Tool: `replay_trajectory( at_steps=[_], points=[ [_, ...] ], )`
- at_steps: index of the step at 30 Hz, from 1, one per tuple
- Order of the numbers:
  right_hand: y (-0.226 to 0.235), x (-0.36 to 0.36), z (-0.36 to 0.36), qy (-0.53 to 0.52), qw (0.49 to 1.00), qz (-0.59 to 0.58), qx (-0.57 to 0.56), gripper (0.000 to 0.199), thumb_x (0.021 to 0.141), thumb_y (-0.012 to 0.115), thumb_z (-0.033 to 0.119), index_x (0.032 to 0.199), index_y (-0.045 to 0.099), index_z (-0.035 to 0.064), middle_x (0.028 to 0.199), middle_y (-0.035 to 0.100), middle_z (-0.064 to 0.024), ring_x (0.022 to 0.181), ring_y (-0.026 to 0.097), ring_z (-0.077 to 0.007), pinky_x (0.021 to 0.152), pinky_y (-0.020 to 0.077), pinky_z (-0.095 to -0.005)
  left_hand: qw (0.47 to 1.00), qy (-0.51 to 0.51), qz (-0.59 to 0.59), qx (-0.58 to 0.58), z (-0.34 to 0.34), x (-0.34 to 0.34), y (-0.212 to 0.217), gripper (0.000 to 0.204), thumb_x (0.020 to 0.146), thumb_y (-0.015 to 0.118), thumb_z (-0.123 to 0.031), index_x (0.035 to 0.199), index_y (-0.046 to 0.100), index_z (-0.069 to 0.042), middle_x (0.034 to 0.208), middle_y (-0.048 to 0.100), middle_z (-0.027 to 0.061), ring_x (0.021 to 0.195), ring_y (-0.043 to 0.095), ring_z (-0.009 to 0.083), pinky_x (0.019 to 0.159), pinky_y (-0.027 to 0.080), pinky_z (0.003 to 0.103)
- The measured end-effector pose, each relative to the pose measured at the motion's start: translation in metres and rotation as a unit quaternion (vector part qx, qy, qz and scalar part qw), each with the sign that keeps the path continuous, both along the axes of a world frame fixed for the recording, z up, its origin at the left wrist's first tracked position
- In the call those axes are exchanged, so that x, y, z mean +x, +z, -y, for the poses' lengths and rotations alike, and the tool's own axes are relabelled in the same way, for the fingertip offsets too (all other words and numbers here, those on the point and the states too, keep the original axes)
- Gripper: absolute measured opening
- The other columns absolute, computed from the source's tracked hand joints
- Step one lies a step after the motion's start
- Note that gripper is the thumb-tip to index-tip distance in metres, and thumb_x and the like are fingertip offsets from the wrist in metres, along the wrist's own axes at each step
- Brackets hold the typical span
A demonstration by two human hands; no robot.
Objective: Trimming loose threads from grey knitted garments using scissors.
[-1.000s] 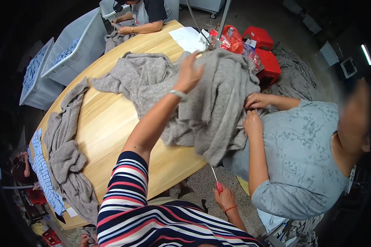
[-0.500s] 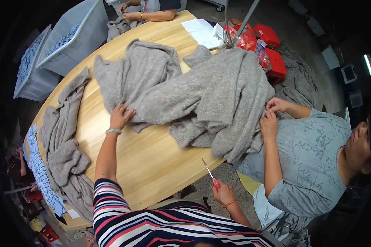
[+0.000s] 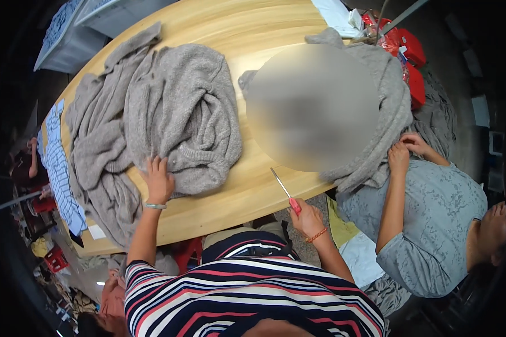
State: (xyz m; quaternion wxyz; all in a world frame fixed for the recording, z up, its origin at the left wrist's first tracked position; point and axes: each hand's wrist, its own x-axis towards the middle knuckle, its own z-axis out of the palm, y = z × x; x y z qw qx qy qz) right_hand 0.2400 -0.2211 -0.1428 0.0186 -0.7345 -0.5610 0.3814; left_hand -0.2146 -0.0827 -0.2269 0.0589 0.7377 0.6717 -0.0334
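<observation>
My left hand [image 3: 160, 181] lies on the near left edge of a bunched grey knit sweater [image 3: 180, 106], fingers stretched out and slightly apart. This garment overlaps another grey knit garment [image 3: 98, 112] spread along the table's left side. In my right hand [image 3: 308, 218], close to the near table edge, are slim scissors [image 3: 284, 184] with a red handle. Their narrow metal tip points up and away over the wood, touching no cloth. On the right lies more grey knitwear [image 3: 396, 90]; a round blurred patch hides much of it.
A co-worker [image 3: 433, 219] in a grey patterned shirt has both hands at the right-hand knitwear. Blue striped cloth [image 3: 62, 168] hangs along the left table edge. Pale bins [image 3: 67, 45] stand beyond the far left; red containers [image 3: 413, 48] and papers [image 3: 333, 17] are at far right.
The bunched sweater has come left with my left hand, away from the right-hand knitwear and against the left garment. My right hand has raised the scissors to the table edge.
</observation>
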Motion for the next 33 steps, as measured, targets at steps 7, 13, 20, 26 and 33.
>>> replay_trajectory(
  at_steps=[7,13,20,26,33],
  points=[
    [0.007,-0.015,-0.001,0.052,0.999,0.008,0.016,0.027,0.089,0.062,0.027,0.11,0.062,0.0103,0.086,0.068,-0.025,0.081,0.065,-0.047,0.072,0.0516,-0.0565,0.818,0.312,0.483,0.028,0.001,0.099,-0.018,0.068,0.082,0.08,-0.029,0.135,0.05,0.001,0.097,0.059,0.0106,0.085,0.058,0.0259,0.081,0.05,0.036],
    [0.014,-0.029,0.004,0.111,0.994,0.014,0.014,0.03,0.089,0.063,0.029,0.114,0.063,0.0121,0.087,0.068,-0.0241,0.085,0.065,-0.0462,0.075,0.0516,-0.0546,0.853,0.151,0.449,0.221,-0.022,0.111,-0.053,0.041,0.08,0.073,-0.017,0.118,0.063,-0.003,0.093,0.063,0.0109,0.082,0.059,0.0283,0.082,0.05,0.036],
    [0.031,-0.018,0.011,0.128,0.991,0.018,0.041,0.028,0.089,0.062,0.026,0.111,0.062,0.0099,0.085,0.068,-0.0255,0.082,0.066,-0.0461,0.072,0.052,-0.0544,0.926,-0.205,0.318,0.011,0.069,0.152,0.008,0.032,0.078,0.074,-0.017,0.108,0.068,-0.013,0.093,0.059,0.0088,0.096,0.055,0.0302,0.087,0.043,0.043],
    [0.02,-0.013,0.013,0.159,0.985,0.018,0.064,0.027,0.09,0.063,0.028,0.11,0.062,0.0106,0.079,0.067,-0.0228,0.077,0.066,-0.0435,0.069,0.0524,-0.0524,0.929,-0.104,0.313,0.167,0.051,0.176,0.009,0.047,0.076,0.078,-0.022,0.121,0.064,-0.012,0.124,0.054,0.0152,0.124,0.046,0.0362,0.105,0.035,0.05],
    [0.022,-0.013,-0.002,0.191,0.979,0.066,0.028,0.024,0.09,0.062,0.028,0.1,0.063,0.0067,0.079,0.068,-0.0254,0.076,0.067,-0.0442,0.07,0.053,-0.0537,0.965,-0.086,0.238,0.062,0.054,0.177,-0.039,0.072,0.087,0.068,-0.037,0.15,0.041,-0.013,0.16,0.027,0.0193,0.148,0.022,0.0401,0.12,0.015,0.054]
  ],
)
